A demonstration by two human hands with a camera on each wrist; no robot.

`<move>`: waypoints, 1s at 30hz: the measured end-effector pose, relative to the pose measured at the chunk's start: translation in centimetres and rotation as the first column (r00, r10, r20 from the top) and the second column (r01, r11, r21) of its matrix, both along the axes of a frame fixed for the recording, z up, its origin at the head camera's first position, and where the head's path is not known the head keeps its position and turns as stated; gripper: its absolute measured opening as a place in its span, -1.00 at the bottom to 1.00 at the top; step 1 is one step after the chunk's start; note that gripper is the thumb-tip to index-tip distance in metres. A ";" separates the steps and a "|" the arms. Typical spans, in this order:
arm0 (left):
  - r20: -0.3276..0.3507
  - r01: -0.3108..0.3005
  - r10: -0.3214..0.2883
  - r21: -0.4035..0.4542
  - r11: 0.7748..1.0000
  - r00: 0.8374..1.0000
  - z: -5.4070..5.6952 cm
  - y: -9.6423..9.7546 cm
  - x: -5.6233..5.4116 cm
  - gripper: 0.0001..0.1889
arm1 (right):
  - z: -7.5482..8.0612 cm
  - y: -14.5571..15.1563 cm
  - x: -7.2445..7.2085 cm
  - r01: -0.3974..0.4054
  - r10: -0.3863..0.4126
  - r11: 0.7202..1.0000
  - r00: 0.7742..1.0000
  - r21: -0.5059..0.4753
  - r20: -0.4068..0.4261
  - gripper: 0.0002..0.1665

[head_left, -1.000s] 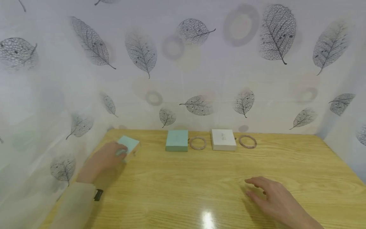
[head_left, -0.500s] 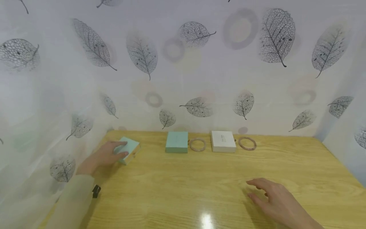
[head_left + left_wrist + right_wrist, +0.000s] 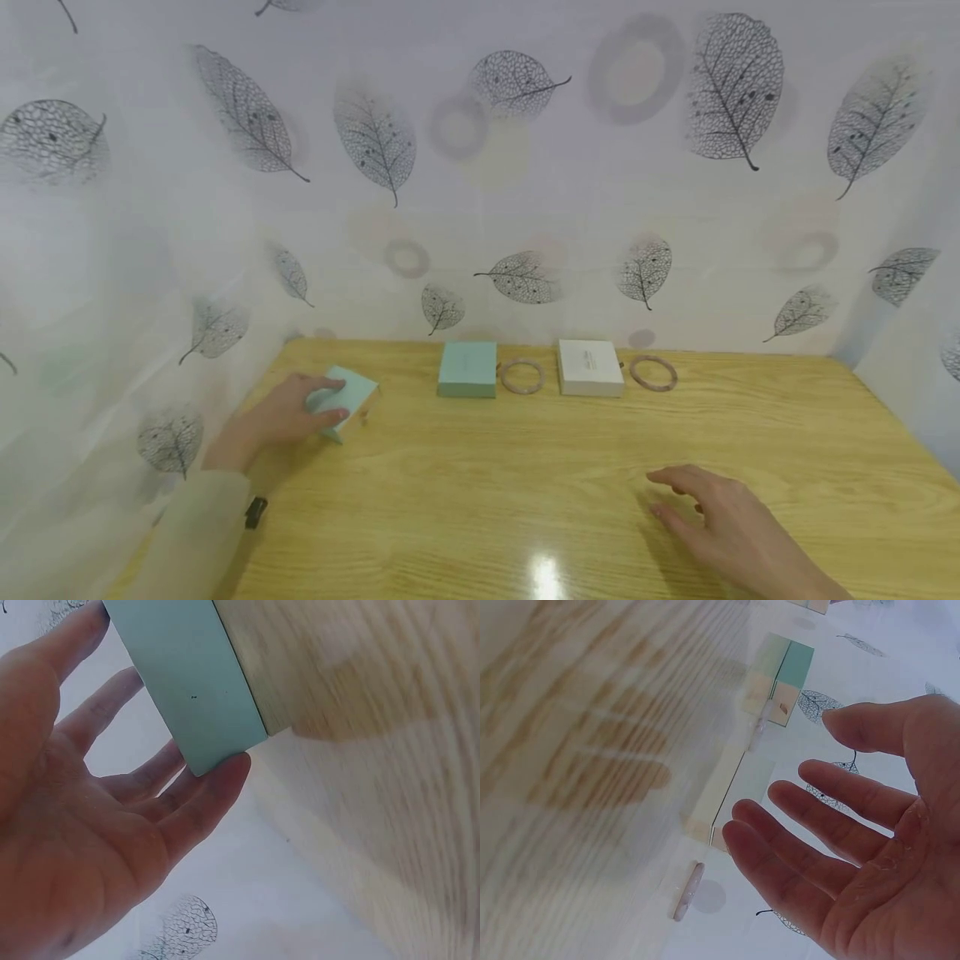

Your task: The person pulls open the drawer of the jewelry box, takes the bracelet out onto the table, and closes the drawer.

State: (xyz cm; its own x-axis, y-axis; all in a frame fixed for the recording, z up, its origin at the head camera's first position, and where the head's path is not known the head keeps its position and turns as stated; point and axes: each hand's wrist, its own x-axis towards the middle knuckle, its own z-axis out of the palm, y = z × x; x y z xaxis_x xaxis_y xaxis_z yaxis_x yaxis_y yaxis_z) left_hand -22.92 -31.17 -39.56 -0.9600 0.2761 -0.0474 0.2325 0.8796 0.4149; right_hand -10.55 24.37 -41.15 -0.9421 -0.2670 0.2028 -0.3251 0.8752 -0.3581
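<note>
At the table's left side, my left hand (image 3: 288,410) holds a small pale-blue box (image 3: 352,390) across its top, thumb on the near side. In the left wrist view, fingertips touch the edges of this box (image 3: 187,682), and its corner lies against one finger. The box stands at an angle to the table edge. My right hand (image 3: 723,512) hovers low over or rests at the right front of the table; which, I cannot tell. Its fingers are relaxed, and nothing is between them in the right wrist view, where the hand (image 3: 855,840) shows palm and fingers.
Along the back edge stand a teal box (image 3: 467,368) and a white box (image 3: 590,367). A pinkish bangle (image 3: 522,392) lies beside the teal one, and another bangle (image 3: 654,387) beside the white one. Leaf-patterned cloth (image 3: 555,200) surrounds the wooden table (image 3: 480,492).
The pale-blue box has shifted slightly right and toward me, turning a little, with my left hand on it. My left fingers changed their hold. The right hand stays put.
</note>
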 end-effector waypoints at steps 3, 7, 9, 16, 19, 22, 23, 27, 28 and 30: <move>0.018 -0.004 0.004 0.019 1.000 1.000 -0.1 0.5 0.5 -0.33 | 0.0 0.0 0.0 0.001 -0.001 1.000 1.000 0.000 0.002 -0.66; 0.037 -0.003 0.002 0.023 1.000 0.999 -0.1 1.0 1.1 -0.33 | 0.0 0.0 0.0 0.005 -0.005 1.000 1.000 -0.002 0.011 -0.66; 0.042 -0.003 0.002 0.015 1.000 0.999 0.0 1.4 1.3 -0.32 | 0.0 0.0 0.0 0.004 -0.004 1.000 1.000 -0.002 0.010 -0.67; 0.036 -0.006 0.006 -0.003 1.000 0.999 0.5 2.4 2.2 -0.30 | -0.1 0.1 0.1 -0.002 0.002 1.000 1.000 -0.004 -0.005 -0.67; 0.033 -0.006 0.006 -0.008 1.000 0.999 0.1 2.9 2.4 -0.30 | -0.1 0.2 0.1 -0.003 0.003 1.000 1.000 -0.003 0.008 -0.66; 0.038 0.003 -0.002 -0.029 1.000 0.999 -0.2 3.5 2.9 -0.28 | 0.0 0.3 0.0 -0.004 0.004 1.000 1.000 0.000 0.022 -0.66; 0.046 0.006 -0.004 -0.034 0.999 0.999 -0.1 3.7 3.1 -0.27 | 0.0 0.3 0.0 -0.004 0.004 1.000 1.000 0.002 0.024 -0.66; 0.057 0.036 -0.032 -0.070 0.997 0.998 0.6 4.4 4.0 -0.25 | -0.1 0.2 0.1 0.003 -0.003 1.000 1.000 0.009 0.023 -0.66; 0.049 0.049 -0.046 -0.075 0.996 0.998 0.9 4.4 4.1 -0.25 | -0.1 0.2 0.1 0.005 -0.005 1.000 1.000 0.010 0.019 -0.66; 0.009 0.086 -0.086 -0.082 0.993 0.996 1.4 4.4 4.1 -0.24 | -0.1 0.2 0.1 0.005 -0.005 1.000 1.000 0.007 0.006 -0.66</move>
State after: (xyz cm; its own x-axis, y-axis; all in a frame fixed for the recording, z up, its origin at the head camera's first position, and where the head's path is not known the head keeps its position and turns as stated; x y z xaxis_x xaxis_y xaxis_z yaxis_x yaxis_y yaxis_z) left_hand -18.80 -26.72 -38.20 -0.9324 0.3527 -0.0788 0.3069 0.8878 0.3431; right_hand -10.48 24.55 -41.26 -0.9446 -0.2641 0.1948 -0.3188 0.8791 -0.3542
